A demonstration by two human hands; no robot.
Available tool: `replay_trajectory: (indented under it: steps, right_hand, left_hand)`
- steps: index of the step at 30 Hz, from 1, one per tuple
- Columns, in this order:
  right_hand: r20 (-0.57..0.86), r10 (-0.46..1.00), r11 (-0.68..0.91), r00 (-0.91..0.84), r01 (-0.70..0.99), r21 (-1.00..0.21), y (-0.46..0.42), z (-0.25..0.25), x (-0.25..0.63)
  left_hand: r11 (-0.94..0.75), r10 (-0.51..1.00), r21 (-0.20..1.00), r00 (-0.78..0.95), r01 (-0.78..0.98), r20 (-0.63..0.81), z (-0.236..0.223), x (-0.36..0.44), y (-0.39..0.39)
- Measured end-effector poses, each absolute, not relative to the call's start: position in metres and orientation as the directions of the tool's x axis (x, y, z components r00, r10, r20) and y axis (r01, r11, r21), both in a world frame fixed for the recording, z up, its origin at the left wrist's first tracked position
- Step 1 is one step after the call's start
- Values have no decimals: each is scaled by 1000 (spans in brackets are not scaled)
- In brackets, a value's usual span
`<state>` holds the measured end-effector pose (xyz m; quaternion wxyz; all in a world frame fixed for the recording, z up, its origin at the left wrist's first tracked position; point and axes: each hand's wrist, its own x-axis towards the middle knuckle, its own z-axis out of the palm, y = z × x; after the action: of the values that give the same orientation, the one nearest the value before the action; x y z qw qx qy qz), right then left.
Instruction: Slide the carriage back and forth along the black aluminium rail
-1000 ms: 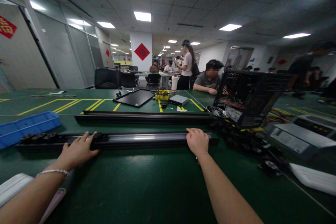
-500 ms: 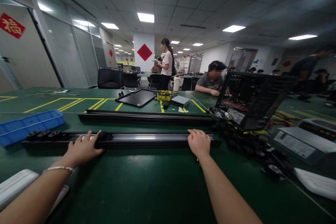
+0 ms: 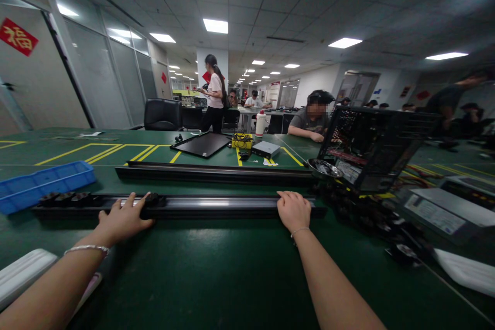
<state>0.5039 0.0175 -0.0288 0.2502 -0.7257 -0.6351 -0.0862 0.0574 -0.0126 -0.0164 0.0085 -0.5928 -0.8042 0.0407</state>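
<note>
A long black channel rail [image 3: 224, 207] with a shiny metal strip inside lies across the green table in front of me. At its left part my left hand [image 3: 122, 219] rests with fingers spread over the rail, the index finger and thumb beside a small black block [image 3: 153, 199] sitting in the channel. My right hand [image 3: 294, 210] is wrapped over the rail near its right end, fingers curled over the far edge. Several black wheel-like pieces [image 3: 65, 199] sit in the rail's left end. Parallel behind it lies a second black rail [image 3: 220, 174].
A blue plastic tray [image 3: 46, 183] stands at the left. To the right are an open computer case [image 3: 371, 149], a metal bowl [image 3: 324, 167], a pile of black parts [image 3: 402, 247] and a grey power supply box [image 3: 441, 211]. A person [image 3: 315, 118] sits across the table.
Both of my hands and the rail stay in the same place. In the background, the standing person has walked to the left.
</note>
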Motion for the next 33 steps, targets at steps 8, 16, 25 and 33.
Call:
replay_trajectory:
  steps: [8,16,25,33]
  right_hand:
    - [451,876,-66,173,967,-244,18,-31,505]
    - [426,887,-72,177,965,-251,17,-27,504]
    - [406,897,-86,176,969,-230,13,-22,501]
    - [420,888,-84,187,964,-252,16,-26,503]
  left_hand:
    - [302,952,-39,-303,953,-44,-15,58,-14]
    - [299,954,-3,-299,954,-19,-12,61,-15]
    - [137,990,-19,-137,990,19,-18,64,-11]
    - [149,989,-17,-149,989,11,-22,67,-11]
